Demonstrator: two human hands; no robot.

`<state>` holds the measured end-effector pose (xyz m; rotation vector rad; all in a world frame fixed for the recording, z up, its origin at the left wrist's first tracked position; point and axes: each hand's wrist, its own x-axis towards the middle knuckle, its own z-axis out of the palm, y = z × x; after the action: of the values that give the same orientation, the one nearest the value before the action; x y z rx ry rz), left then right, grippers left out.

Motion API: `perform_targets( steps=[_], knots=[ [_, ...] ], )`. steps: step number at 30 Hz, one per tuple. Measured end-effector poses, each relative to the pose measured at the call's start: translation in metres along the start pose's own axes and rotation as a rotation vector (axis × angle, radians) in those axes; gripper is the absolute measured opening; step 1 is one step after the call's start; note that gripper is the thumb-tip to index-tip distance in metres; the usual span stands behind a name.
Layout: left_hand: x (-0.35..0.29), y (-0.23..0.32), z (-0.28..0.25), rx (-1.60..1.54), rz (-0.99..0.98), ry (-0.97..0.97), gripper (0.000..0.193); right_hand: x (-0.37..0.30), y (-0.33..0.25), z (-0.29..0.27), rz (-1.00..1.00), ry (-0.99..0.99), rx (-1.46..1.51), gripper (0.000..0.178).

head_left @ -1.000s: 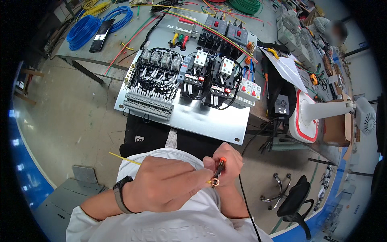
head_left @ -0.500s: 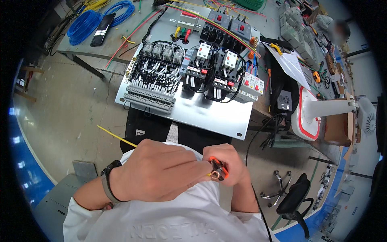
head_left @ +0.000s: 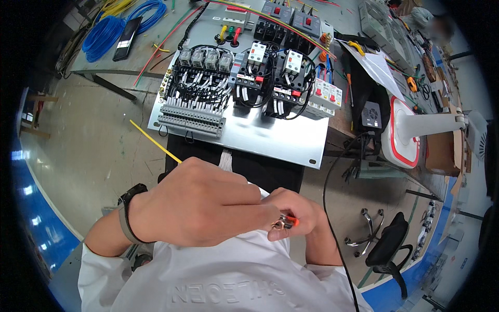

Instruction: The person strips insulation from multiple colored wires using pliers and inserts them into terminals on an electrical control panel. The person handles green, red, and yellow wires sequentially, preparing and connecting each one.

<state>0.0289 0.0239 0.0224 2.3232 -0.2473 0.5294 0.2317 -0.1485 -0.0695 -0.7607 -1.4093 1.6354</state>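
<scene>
My left hand (head_left: pixel 200 205), with a watch (head_left: pixel 126 210) on its wrist, is closed around a yellow wire (head_left: pixel 155 141). One length of that wire sticks out behind the knuckles toward the upper left. Small pliers (head_left: pixel 287 222) with orange handles sit in my closed right hand (head_left: pixel 304 209), mostly covered by its fingers. Their dark jaws touch or nearly touch my left fingertips, where a bit of bent bare copper shows. Whether the jaws grip the copper is too small to tell. Both hands are in front of my white shirt, below the metal panel (head_left: pixel 249 138).
On the panel are terminal blocks (head_left: pixel 189 118), relays, contactors (head_left: pixel 254 65) and breakers (head_left: pixel 326 96). Blue wire coils (head_left: pixel 104 39) and a phone (head_left: pixel 127 39) lie at the left of the bench. A white-and-red stand (head_left: pixel 403 132) is at the right, above a black chair (head_left: pixel 387 242). A black cable hangs beside my right arm.
The pliers have turned in my right hand, so less of their orange handles shows. Both hands stay close together, and the panel appears slightly higher in the picture.
</scene>
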Motion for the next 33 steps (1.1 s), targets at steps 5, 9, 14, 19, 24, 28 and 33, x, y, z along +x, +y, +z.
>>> perform_targets(
  steps=[5,9,14,19,24,28,33],
  knots=[
    [0.003,-0.002,-0.002,-0.019,0.021,-0.001,0.02,0.0,-0.002,0.001,-0.006,0.028,-0.069,0.03],
    [0.004,-0.002,-0.005,-0.02,0.028,0.013,0.021,0.0,-0.001,0.01,-0.058,0.161,-0.154,0.025],
    [0.003,0.001,-0.003,0.014,0.052,0.025,0.024,-0.003,0.004,0.019,-0.103,0.317,-0.24,0.023],
    [0.004,0.004,-0.002,0.057,0.051,0.011,0.026,-0.001,0.008,0.025,-0.128,0.365,-0.252,0.022],
    [0.005,0.007,-0.004,0.079,0.048,0.061,0.025,0.005,0.002,0.027,-0.138,0.345,-0.214,0.024],
    [0.003,0.005,-0.003,0.09,0.006,0.125,0.027,-0.002,-0.002,0.016,-0.04,0.286,-0.171,0.025],
    [-0.004,0.007,0.006,0.135,-0.041,0.205,0.03,-0.004,-0.015,0.016,-0.03,0.628,-0.384,0.024]
  ],
)
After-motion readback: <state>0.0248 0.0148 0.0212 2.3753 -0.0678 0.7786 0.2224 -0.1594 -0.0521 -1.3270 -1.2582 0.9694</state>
